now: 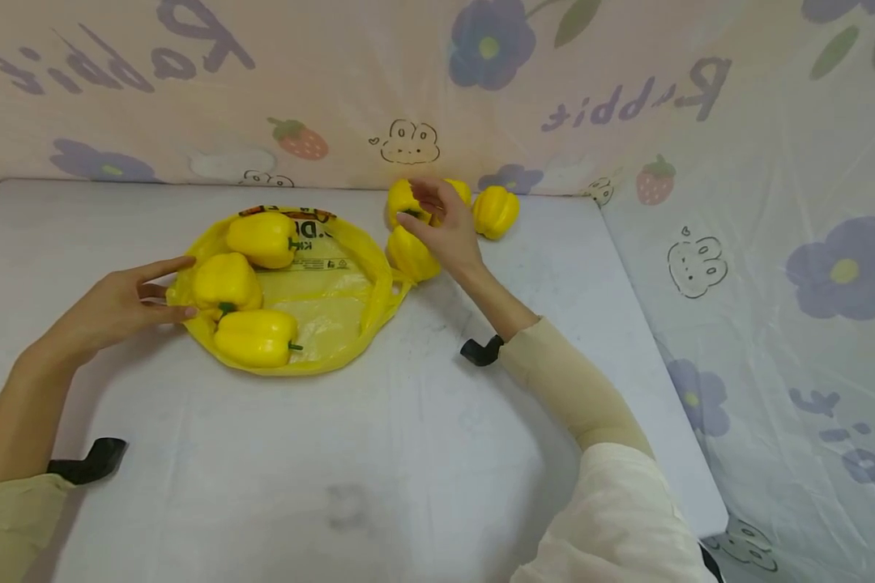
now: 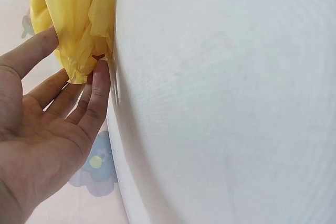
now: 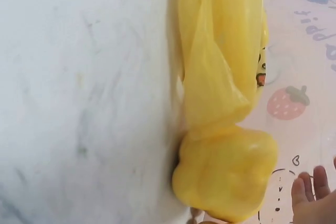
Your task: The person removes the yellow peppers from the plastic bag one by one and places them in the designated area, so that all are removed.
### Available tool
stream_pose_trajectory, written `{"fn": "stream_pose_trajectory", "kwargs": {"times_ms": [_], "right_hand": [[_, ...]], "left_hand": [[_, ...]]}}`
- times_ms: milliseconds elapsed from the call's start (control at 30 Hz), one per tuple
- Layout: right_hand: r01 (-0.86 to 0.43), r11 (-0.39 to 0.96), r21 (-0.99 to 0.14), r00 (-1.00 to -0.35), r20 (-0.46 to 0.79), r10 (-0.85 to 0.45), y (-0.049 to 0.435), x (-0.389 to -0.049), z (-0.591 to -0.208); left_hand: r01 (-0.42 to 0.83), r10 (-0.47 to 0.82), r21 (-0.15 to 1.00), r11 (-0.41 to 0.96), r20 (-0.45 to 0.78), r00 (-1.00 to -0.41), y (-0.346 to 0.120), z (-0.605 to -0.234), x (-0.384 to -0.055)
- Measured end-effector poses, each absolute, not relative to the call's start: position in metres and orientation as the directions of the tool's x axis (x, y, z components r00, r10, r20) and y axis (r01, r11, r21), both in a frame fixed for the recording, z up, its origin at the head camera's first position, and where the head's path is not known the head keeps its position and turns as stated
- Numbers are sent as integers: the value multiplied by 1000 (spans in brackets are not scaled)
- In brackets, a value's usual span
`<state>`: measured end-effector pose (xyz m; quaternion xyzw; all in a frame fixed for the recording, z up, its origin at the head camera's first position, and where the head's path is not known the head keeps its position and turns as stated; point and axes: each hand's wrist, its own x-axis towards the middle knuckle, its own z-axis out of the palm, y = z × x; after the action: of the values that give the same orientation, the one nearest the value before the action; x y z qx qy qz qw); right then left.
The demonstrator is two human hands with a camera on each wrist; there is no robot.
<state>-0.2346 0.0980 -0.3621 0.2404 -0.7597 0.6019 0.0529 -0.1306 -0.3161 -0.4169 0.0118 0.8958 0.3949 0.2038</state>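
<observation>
A yellow plastic bag [image 1: 335, 364] lies spread on the white table with its mouth facing up. Inside, toward its left side, are three yellow bell peppers [image 1: 257, 338]. My left hand [image 1: 120, 304] touches the bag's left end with extended fingers; in the left wrist view, bunched plastic [image 2: 79, 56] lies between thumb and fingers. My right hand [image 1: 448, 227] is over a cluster of yellow bell peppers [image 1: 413, 255] right of the bag, thumb and fingers apart. In the right wrist view its fingertips [image 3: 304, 184] show beside one pepper [image 3: 226, 171], not touching it.
Another yellow pepper [image 1: 496, 212] sits farther right, near the back edge of the table [image 1: 262, 486]. A patterned curtain [image 1: 408, 81] hangs behind and on the right. Black wrist mounts [image 1: 98, 461] stick out from both wrists.
</observation>
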Motion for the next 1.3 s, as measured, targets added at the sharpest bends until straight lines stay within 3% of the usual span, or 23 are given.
{"fn": "stream_pose_trajectory", "kwargs": {"times_ms": [333,667,900,1133,1300], "right_hand": [[-396,100,-913,-810,296,-506,72,-238,-361],[-405,120,-907,-765,264,-588,39,-237,-360],[-373,193,-908,-737,164,-656,17,-244,-360],[-287,146,-947,-673,91,-734,-3,-251,-363],[-308,186,-933,-652,65,-755,-12,-252,-363]], "left_hand": [[-132,184,708,693,-352,-918,-317,-417,-132],[-118,188,708,696,-338,-922,-321,-423,-133],[-134,175,698,704,-353,-919,-321,-422,-137],[-141,170,702,698,-353,-920,-321,-421,-137],[-146,169,702,697,-358,-918,-320,-420,-137]]}}
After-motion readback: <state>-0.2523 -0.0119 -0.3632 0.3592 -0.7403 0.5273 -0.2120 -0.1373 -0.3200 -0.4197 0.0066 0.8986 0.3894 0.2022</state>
